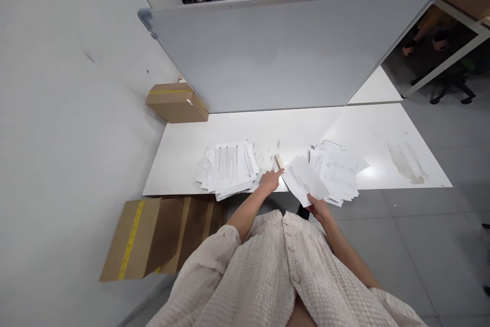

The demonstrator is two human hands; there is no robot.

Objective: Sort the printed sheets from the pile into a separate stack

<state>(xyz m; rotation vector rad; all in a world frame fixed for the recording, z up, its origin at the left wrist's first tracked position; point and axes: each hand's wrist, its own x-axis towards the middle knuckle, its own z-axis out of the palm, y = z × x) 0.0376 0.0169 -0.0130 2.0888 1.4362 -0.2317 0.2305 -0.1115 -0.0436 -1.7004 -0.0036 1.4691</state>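
Note:
My right hand (pixel 317 207) grips the lower edge of a printed sheet of paper (pixel 304 180) with a round mark near its lower part. The sheet is tilted at the table's front edge. My left hand (pixel 271 181) is at the sheet's left side, index finger stretched out to its edge; nothing shows in its grasp. Just beyond that fingertip lies a small beige oblong object (pixel 279 161), its kind unclear. A messy stack of printed papers (pixel 233 168) lies left of my left hand. Another loose paper stack (pixel 339 171) lies to the right, partly behind the held sheet.
The white table (pixel 184 156) carries a large whiteboard (pixel 287 51) standing across its back. A cardboard box (pixel 179 105) sits at the back left corner. Open cardboard boxes (pixel 141 237) stand below the table's left front. Behind at right are another table and a wheeled chair (pixel 454 84).

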